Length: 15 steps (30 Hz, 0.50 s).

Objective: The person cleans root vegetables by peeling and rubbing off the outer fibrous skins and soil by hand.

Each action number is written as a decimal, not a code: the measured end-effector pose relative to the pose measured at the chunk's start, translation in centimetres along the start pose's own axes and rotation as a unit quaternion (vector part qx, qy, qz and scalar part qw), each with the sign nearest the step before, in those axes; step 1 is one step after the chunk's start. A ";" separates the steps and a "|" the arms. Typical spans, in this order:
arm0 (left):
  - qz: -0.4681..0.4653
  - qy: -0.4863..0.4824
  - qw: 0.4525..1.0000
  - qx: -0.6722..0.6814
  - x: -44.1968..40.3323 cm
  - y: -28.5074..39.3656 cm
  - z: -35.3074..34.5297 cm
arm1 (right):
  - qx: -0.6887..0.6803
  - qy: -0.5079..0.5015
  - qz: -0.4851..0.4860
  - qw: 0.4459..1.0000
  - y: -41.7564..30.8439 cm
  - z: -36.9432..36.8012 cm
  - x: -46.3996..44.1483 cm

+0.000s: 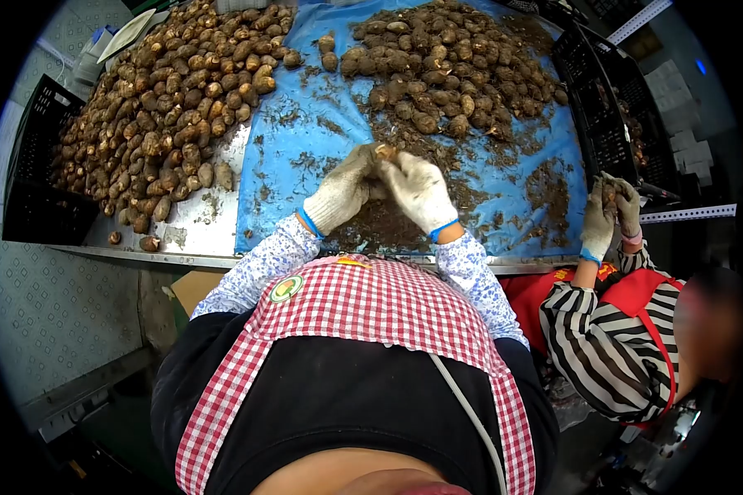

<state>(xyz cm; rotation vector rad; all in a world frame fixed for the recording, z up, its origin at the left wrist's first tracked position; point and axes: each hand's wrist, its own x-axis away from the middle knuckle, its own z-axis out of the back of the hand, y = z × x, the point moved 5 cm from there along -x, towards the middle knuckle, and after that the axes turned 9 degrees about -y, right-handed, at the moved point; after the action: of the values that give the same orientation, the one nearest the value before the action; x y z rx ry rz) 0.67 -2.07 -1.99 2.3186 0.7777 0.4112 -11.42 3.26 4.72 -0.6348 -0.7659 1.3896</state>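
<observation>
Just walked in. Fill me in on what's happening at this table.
The person's gloved left hand and right hand hold a small brown tuber between them, above the dirt-strewn blue sheet. A big pile of tubers lies to the left, and a dirtier, rootier heap lies ahead and to the right. Beside them, a co-worker also handles something brown.
</observation>
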 end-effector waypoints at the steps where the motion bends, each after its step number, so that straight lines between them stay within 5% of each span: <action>1: 0.022 0.023 0.998 0.055 -0.2 -0.4 0.6 | 0.027 0.015 0.034 0.999 -1.0 -0.1 0.3; 3: 0.056 0.072 0.982 0.167 -0.3 -1.2 1.6 | 0.088 0.017 0.082 0.993 1.1 -1.1 -0.2; 6: 0.089 -0.142 0.935 0.312 -1.1 -1.2 2.2 | 0.153 0.000 -0.028 0.988 2.3 0.3 0.3; 7: 0.097 0.022 0.963 0.249 -0.6 -0.4 1.8 | 0.116 0.070 0.040 0.990 2.5 1.1 0.8; 10: 0.096 -0.011 0.980 0.176 -1.2 -0.8 2.2 | 0.005 0.125 0.097 0.987 1.8 2.7 1.4; 12: 0.116 0.011 0.991 0.073 -0.6 0.3 -1.0 | 0.127 0.022 -0.024 0.991 2.0 2.3 0.5; 15: 0.097 -0.018 0.989 -0.107 -0.7 -0.2 -1.7 | 0.027 -0.010 -0.050 0.998 0.6 1.7 0.5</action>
<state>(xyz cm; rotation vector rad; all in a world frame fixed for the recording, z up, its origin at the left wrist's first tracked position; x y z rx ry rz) -0.70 -1.60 -0.93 2.1996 0.4662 0.5113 -13.13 3.76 5.32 -0.5344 -0.7628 1.3215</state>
